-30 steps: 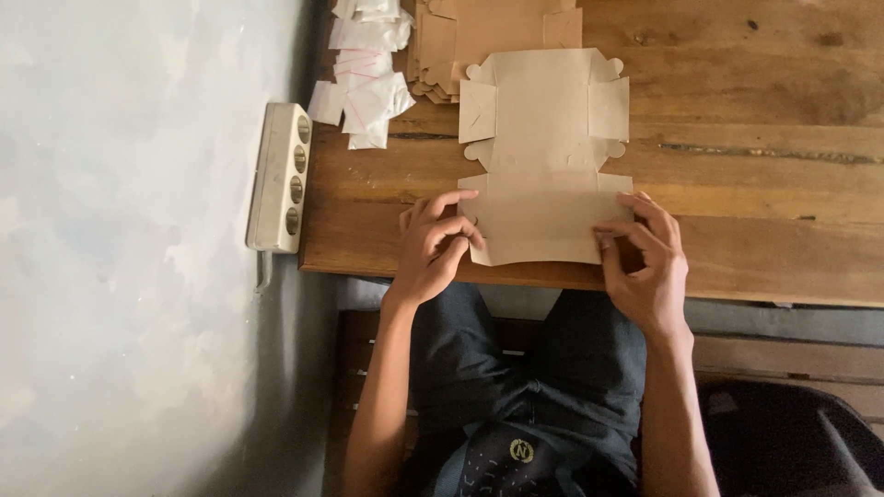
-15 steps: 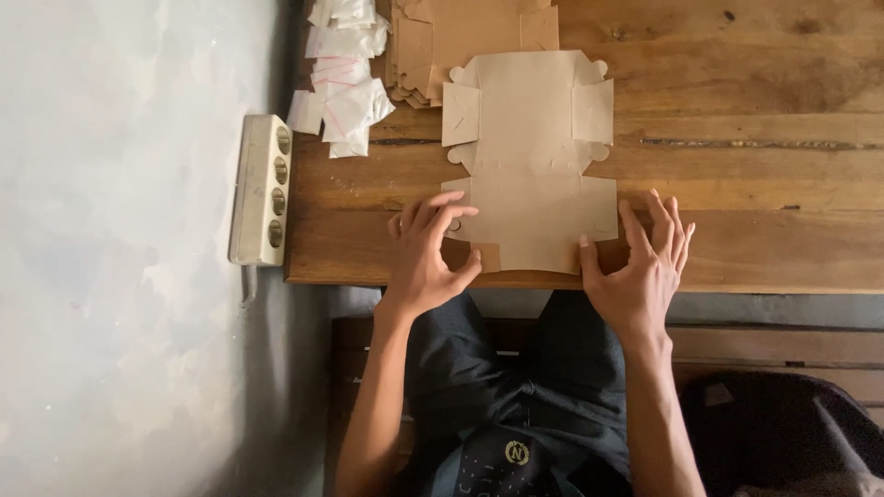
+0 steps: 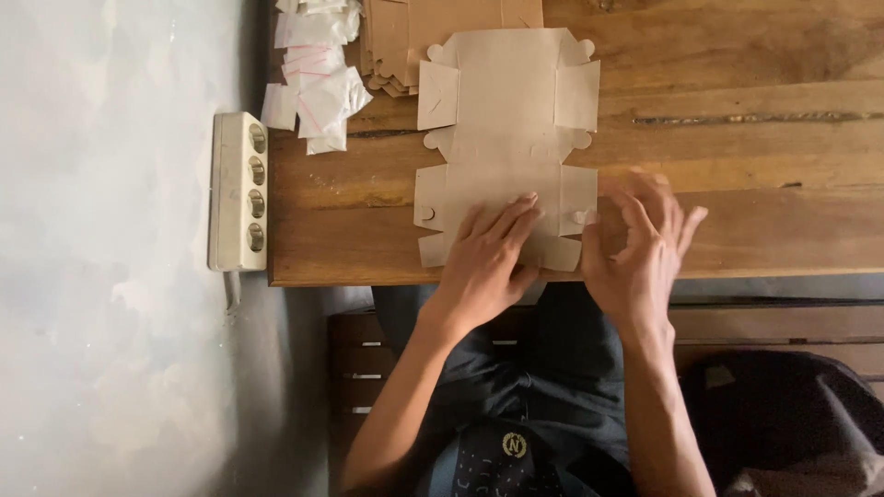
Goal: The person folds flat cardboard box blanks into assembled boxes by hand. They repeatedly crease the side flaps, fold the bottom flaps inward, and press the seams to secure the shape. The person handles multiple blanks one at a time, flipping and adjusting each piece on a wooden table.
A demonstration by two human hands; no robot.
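A flat, unfolded brown cardboard box blank (image 3: 505,120) lies on the wooden table (image 3: 737,138), with side flaps spread out. My left hand (image 3: 488,262) presses flat on the blank's near panel, fingers spread over it. My right hand (image 3: 640,248) hovers at the blank's near right flap, fingers apart and motion-blurred; it holds nothing that I can see.
A stack of more cardboard blanks (image 3: 405,37) sits at the far edge behind the flat blank. Small clear plastic bags (image 3: 313,83) lie at the far left of the table. A white power strip (image 3: 239,189) hangs at the table's left side. A dark bag (image 3: 792,423) rests at lower right.
The near panel, folded up before, now lies flat with its flaps out. My left hand has moved onto the panel's middle; my right hand has shifted to the right flap.
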